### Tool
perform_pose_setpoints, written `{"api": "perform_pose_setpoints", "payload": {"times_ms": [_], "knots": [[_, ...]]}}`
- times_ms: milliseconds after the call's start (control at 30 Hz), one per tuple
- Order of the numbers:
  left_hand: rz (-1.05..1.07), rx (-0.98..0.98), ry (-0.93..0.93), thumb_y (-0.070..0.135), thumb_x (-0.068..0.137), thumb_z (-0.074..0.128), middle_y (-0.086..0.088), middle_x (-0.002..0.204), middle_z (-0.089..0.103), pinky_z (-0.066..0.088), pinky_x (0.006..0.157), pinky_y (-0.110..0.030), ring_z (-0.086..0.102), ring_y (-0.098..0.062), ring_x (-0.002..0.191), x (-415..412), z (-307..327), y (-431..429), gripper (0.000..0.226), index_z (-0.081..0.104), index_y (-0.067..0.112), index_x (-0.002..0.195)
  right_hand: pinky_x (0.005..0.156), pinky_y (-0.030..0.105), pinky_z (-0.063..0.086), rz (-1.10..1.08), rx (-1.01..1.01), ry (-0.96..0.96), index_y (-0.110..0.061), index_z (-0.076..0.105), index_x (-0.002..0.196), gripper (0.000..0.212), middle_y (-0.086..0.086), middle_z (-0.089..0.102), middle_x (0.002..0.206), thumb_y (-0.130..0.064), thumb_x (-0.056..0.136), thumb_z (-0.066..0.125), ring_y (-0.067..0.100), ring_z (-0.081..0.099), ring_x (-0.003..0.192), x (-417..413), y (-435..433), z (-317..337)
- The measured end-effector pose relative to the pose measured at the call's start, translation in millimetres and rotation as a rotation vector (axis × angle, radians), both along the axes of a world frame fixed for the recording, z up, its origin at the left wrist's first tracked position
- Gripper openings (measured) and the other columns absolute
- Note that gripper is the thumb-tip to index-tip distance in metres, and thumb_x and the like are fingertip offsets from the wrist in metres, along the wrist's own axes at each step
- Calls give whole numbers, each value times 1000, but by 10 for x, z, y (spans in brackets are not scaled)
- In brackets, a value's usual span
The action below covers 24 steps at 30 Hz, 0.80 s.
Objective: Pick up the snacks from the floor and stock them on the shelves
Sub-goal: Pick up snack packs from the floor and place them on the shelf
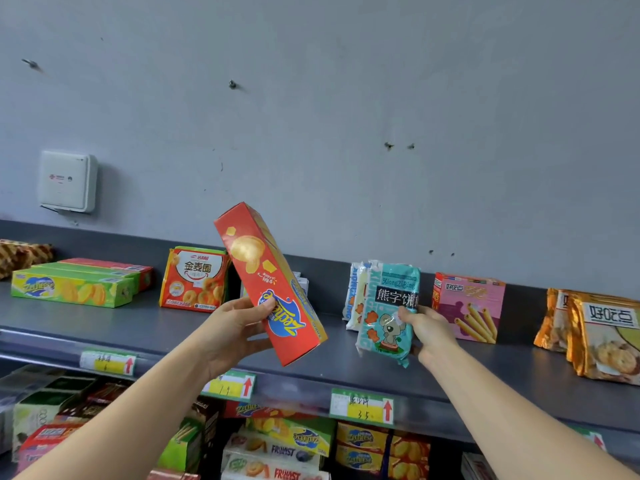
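Single view, worn on your head. The lens faces forward at the grey wall (346,98), which fills the upper half of the frame. The top shelf (138,327) crosses at mid-height, sloping down to the right, and you look onto its deck from just above.

Range is close, at arm's reach. Both forearms enter from the bottom corners. Your left hand (230,332) holds the red biscuit box (273,289) near centre. Your right hand (429,332) grips the teal cookie packet (388,317) just right of it.

The price-tag rail (294,388) runs below, with the lower shelf stock (294,441) along the bottom edge. Wide-angle lens: straight lines bend toward the edges.
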<state>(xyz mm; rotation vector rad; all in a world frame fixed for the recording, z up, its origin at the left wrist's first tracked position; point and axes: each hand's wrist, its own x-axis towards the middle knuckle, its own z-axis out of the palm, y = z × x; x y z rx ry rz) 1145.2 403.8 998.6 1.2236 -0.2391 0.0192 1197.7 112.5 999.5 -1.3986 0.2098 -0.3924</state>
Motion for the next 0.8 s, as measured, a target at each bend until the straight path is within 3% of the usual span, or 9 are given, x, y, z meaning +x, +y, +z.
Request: {"api": "perform_pose_setpoints", "payload": {"times_ms": [167, 300, 467, 600, 800], "knots": [[62, 32, 16, 14, 87, 64, -11, 91, 75, 56, 70, -39, 69, -26, 86, 227, -17, -83, 19, 64, 5, 104, 66, 39, 53, 34, 1, 65, -8, 59, 103, 15, 12, 67, 89, 0, 91, 60, 29, 64, 80, 467, -129, -100], [74, 54, 7, 18, 80, 67, -13, 97, 74, 56, 74, -40, 69, -26, 88, 364, -42, -89, 28, 65, 5, 105, 84, 50, 53, 75, -5, 94, -8, 60, 91, 13, 12, 66, 90, 4, 89, 59, 35, 64, 90, 733, -133, -142], [108, 72, 5, 16, 84, 66, -11, 95, 75, 58, 71, -38, 70, -25, 87, 493, -61, -89, 22, 65, 6, 103, 84, 49, 53, 83, -19, 82, -12, 59, 85, 16, 13, 66, 94, 3, 90, 59, 33, 64, 90, 951, -89, -151], [120, 55, 15, 15, 88, 64, -9, 92, 75, 57, 73, -40, 69, -25, 88, 570, -58, -119, 18, 64, 6, 104, 84, 48, 54, 54, -55, 62, -8, 62, 97, 12, 14, 68, 102, 2, 89, 60, 32, 66, 91, 1053, -56, -167], [125, 43, 20, 15, 87, 65, -8, 91, 75, 57, 76, -42, 71, -22, 84, 635, -87, -212, 22, 63, 6, 107, 77, 40, 52, 17, -144, 20, -9, 59, 112, 28, 11, 67, 106, -1, 86, 64, 26, 63, 89, 1036, -45, -173]]}}
